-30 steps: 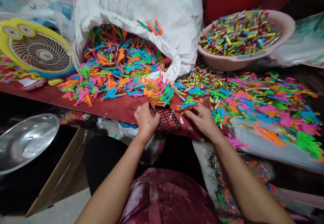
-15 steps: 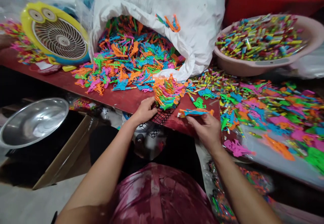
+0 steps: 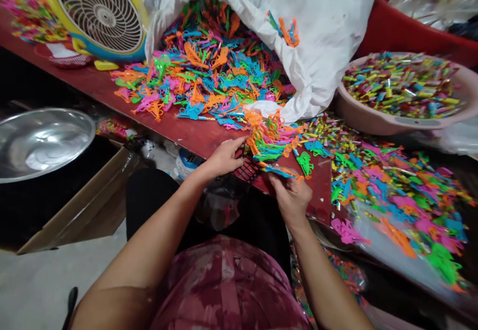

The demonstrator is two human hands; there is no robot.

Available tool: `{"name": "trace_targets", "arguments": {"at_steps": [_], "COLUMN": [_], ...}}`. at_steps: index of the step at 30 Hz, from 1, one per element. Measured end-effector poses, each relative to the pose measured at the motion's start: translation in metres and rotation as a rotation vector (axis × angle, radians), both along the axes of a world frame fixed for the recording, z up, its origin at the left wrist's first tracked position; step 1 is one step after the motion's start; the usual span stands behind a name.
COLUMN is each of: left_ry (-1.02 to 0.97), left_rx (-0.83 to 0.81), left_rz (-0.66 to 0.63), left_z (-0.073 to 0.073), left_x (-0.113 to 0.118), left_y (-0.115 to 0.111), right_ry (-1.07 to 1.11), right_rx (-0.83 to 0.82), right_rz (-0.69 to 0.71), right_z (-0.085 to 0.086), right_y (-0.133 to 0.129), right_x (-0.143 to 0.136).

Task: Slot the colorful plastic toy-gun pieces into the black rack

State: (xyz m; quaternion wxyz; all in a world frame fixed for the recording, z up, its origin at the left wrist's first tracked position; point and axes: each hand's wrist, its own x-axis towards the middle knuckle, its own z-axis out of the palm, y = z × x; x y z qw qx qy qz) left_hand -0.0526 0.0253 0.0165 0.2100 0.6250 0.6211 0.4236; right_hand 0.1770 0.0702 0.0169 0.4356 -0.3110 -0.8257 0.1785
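Note:
My left hand [image 3: 226, 157] rests at the table's front edge, thumb and forefinger apart, its fingertips by a neat stack of small coloured plastic toys [image 3: 271, 141]. The stack leans together in layers of orange, pink, green and blue. Under it and by my thumb lies a black mesh [image 3: 245, 170]. My right hand [image 3: 293, 195] pinches a few flat plastic toys [image 3: 281, 170], blue and orange, just in front of the stack. A single green toy [image 3: 305, 163] lies to the right of them.
A white sack [image 3: 324, 46] spills loose plastic toys [image 3: 231, 76] onto the red table [image 3: 168, 133]. A pink basin [image 3: 388, 123] holds small tubes. At left are a yellow fan [image 3: 102, 16] and a steel bowl [image 3: 45, 143]. More toys lie right [image 3: 407, 190].
My right hand has brought its plastic toys leftward, close to the stack. My left hand stays beside the stack. The camera view has turned and shifted.

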Motion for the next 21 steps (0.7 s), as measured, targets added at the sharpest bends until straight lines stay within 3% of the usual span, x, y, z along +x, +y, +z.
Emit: {"name": "trace_targets", "arguments": {"at_steps": [6, 17, 21], "left_ry": [0.051, 0.064, 0.063], "left_rx": [-0.022, 0.021, 0.033], "left_rz": [0.021, 0.006, 0.016], "left_z": [0.002, -0.005, -0.007], "left_x": [0.001, 0.001, 0.001], "left_y": [-0.002, -0.001, -0.001], "right_ry": [0.01, 0.027, -0.084], "right_rx": [0.03, -0.12, -0.051], "right_rz": [-0.057, -0.197, -0.187], "right_z": [-0.003, -0.012, -0.009], "right_y": [0.001, -0.012, -0.014], "right_x": [-0.002, -0.015, -0.013]}}
